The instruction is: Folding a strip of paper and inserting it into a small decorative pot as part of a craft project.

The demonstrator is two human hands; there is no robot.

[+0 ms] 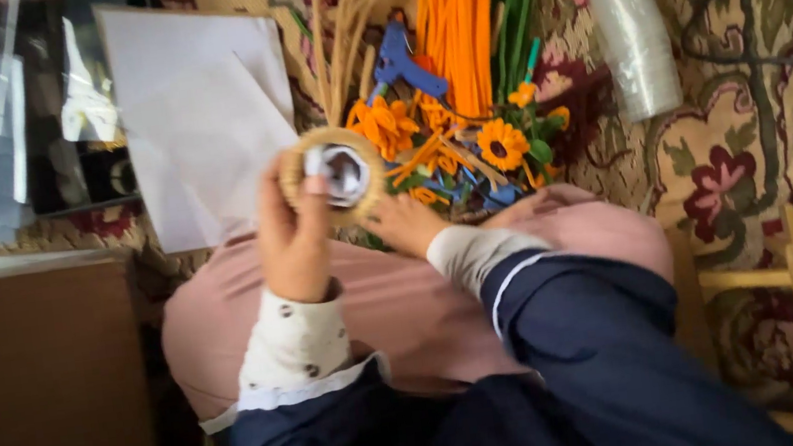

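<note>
My left hand (292, 236) grips a small round basket (335, 172) wrapped in tan cord, with crumpled white stuffing showing in its opening. My right hand (404, 224) touches the basket's lower right side from below, fingers curled against it. Both hands are held above my lap, which is covered in pink cloth (396, 304). Just beyond the basket lie orange pipe-cleaner flowers (503, 144) with green stems.
A blue glue gun (402, 66) lies among bundles of orange (454, 14), green (516, 7) and tan pipe cleaners on a floral carpet (759, 138). White paper sheets (198, 126) lie at left, a clear plastic roll (628, 18) at right, a brown box (35, 398) lower left.
</note>
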